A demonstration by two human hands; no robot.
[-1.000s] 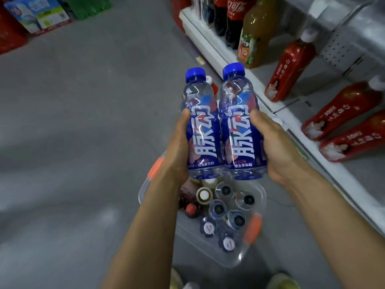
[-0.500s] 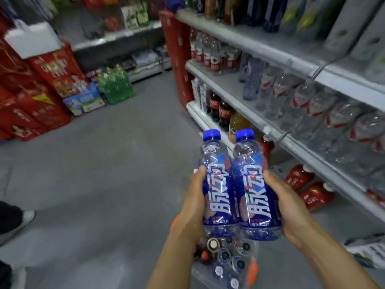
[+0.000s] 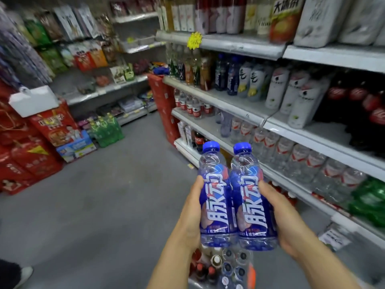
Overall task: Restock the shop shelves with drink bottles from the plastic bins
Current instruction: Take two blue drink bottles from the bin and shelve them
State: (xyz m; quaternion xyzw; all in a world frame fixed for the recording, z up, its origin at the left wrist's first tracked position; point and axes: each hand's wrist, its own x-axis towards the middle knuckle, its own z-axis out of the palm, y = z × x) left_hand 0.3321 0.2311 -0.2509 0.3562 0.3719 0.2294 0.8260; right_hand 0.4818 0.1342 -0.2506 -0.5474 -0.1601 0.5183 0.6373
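My left hand (image 3: pixel 192 213) grips the left bottle (image 3: pixel 214 197) and my right hand (image 3: pixel 280 215) the right bottle (image 3: pixel 250 201). Both are now raised from the bin (image 3: pixel 251 275) toward the shelves (image 3: pixel 218 101).

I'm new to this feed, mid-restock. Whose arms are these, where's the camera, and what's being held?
There is no machine here. These are a person's bare arms, filmed by a camera worn on their head that looks forward and down. The left hand grips the left bottle, and the right hand grips the right bottle. Both bottles are blue-capped, upright and pressed side by side. Below them sits the clear bin holding more drinks. The stocked shelves run along the right.
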